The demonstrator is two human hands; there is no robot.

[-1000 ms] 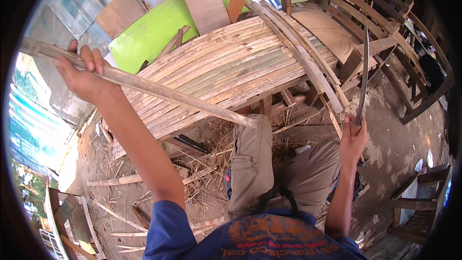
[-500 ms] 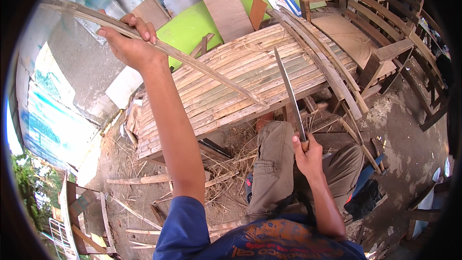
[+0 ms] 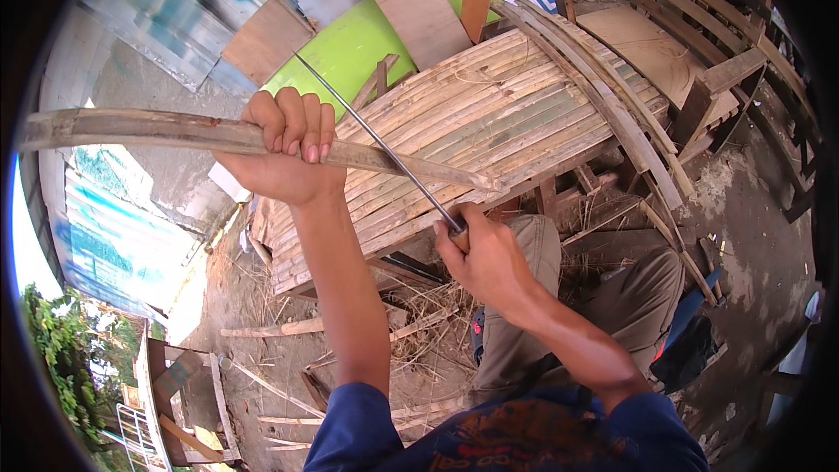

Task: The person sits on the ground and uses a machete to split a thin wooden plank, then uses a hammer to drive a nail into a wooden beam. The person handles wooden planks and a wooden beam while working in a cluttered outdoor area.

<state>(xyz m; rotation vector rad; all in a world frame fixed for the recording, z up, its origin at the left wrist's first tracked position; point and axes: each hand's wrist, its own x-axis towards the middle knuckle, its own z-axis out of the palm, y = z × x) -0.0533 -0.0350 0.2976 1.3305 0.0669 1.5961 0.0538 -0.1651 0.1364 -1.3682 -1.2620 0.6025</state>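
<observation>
My left hand (image 3: 288, 144) is wrapped round a long split bamboo strip (image 3: 131, 128). One end of the strip runs off toward the left rim; its narrower end lies over the near edge of a bamboo-slat table (image 3: 489, 96). In my right hand (image 3: 485, 253) is the wooden handle of a long-bladed knife (image 3: 384, 149). Its blade slants up and to the left, crossing the strip between my left hand and the narrow end. Whether the edge touches the strip, I cannot tell.
Several long bamboo strips (image 3: 603, 105) lie across the table's right end. A wooden slatted bench (image 3: 717, 79) stands at the right. Boards and a green panel (image 3: 350, 52) lean behind the table. Shavings and offcuts (image 3: 419, 350) litter the ground by my legs.
My right hand has moved left and up, bringing the knife across the strip. My left hand has lowered, closing round the strip, which now lies more level.
</observation>
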